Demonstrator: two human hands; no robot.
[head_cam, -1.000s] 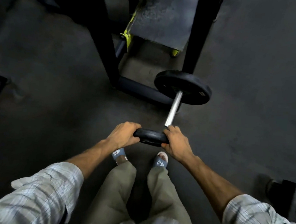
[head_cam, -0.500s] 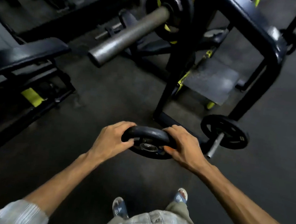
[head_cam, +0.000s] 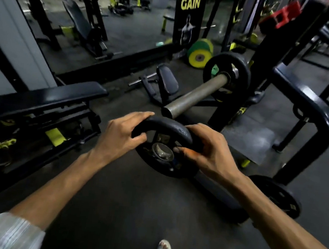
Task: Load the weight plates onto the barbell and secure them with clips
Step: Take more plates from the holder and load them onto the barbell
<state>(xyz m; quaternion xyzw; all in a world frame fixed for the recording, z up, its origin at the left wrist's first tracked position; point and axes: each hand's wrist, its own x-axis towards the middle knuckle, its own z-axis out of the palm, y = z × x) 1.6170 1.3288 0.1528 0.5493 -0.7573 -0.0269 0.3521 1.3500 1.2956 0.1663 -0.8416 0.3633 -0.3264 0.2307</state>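
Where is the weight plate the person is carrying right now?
In the head view the weight plate sits mid-frame, gripped by the left hand and right hand, just short of the bare end of the barbell sleeve.

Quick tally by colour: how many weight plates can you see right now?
Black plates: 3 - held plate in both hands, plate on the barbell, plate on the floor.
Yellow-green plates: 1 stack; individual count unclear.
Total: 4.

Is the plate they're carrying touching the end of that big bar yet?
Cannot tell. In the head view the plate rim overlaps the bar end, hiding any gap; its hole is clearly not on the bar.
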